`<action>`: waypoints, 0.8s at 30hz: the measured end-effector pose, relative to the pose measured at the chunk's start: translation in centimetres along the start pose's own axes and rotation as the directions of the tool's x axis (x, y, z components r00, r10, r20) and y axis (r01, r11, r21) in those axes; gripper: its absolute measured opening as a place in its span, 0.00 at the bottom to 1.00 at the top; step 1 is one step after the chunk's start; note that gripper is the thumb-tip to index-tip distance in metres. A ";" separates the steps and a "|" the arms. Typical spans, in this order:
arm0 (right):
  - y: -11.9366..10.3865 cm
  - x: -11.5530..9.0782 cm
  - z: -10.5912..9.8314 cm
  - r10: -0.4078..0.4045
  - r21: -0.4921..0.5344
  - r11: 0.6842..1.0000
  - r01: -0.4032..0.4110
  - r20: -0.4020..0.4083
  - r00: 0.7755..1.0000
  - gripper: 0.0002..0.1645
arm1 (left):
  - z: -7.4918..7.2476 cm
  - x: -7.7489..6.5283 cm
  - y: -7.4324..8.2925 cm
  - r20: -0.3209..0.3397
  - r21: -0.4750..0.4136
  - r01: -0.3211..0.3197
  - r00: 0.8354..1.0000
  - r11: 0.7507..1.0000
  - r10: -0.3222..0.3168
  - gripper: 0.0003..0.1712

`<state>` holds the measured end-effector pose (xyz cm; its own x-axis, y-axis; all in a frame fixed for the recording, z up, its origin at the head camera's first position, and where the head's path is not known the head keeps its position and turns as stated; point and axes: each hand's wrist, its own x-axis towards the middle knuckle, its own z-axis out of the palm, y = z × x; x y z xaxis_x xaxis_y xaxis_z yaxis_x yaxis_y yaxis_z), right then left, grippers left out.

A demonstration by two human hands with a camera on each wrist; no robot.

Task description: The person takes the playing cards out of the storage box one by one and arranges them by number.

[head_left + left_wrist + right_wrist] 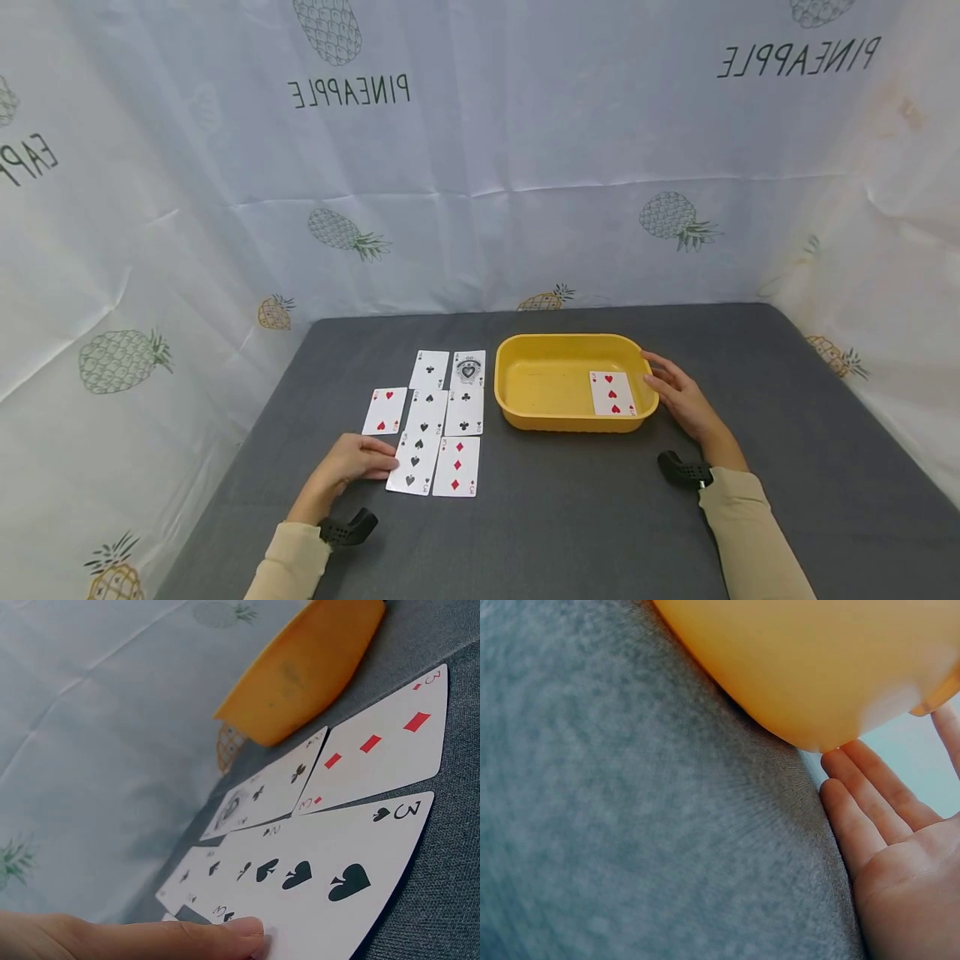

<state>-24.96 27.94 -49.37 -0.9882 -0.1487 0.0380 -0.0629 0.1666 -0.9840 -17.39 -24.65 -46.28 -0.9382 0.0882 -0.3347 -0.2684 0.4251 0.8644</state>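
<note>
My left hand (352, 462) pinches the left edge of a three of spades (415, 462), one finger (217, 939) lying on its face. The upper end of that card overlaps the two of spades (425, 412). Right beside it lies the three of diamonds (456, 468). At the right end of a yellow plastic tray (573, 423), my right hand (686, 404) touches the rim. Its fingers (877, 791) extend nearly straight against the tray's outside. Inside the tray, toward the right, a three of hearts (612, 393) lies face up.
Above the threes lie the two of clubs (465, 412), ace of clubs (429, 370) and ace of spades (468, 370). A two of hearts (385, 411) sits farther left. Dark grey cloth (570, 517) covers the table; a pineapple-print curtain (480, 150) hangs behind and at both sides.
</note>
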 end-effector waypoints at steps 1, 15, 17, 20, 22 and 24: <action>0.0 0.0 0.0 0.000 -0.003 1.000 0.000 0.001 1.000 0.35 | 0.0 0.0 0.0 -0.006 0.008 0.002 1.000 1.000 -0.002 0.17; 0.0 0.0 0.1 0.008 0.003 1.000 -0.008 -0.002 1.000 0.35 | -1.0 -0.4 0.7 0.023 0.078 -0.009 1.000 0.997 0.008 0.14; 0.0 0.0 0.1 0.010 0.003 1.000 -0.010 -0.001 1.000 0.35 | -0.9 -0.1 0.9 0.000 0.059 0.006 1.000 0.998 -0.006 0.14; 0.1 0.1 0.1 0.009 0.002 1.000 -0.009 -0.001 1.000 0.35 | -0.8 0.4 1.2 -0.017 0.022 0.023 1.000 0.999 -0.023 0.15; 0.2 0.1 0.1 0.010 -0.003 1.000 -0.010 -0.003 1.000 0.35 | -0.6 0.7 1.6 -0.013 -0.013 0.023 1.000 1.000 -0.023 0.16; 0.2 0.1 0.0 0.005 -0.005 1.000 -0.005 -0.006 1.000 0.35 | -0.3 1.0 2.0 0.005 -0.040 0.002 1.000 0.999 -0.002 0.18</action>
<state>-25.11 27.93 -49.61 -0.9893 -0.1421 0.0344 -0.0590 0.1722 -0.9833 -18.94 -24.00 -44.80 -0.9366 0.0917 -0.3381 -0.2788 0.3894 0.8779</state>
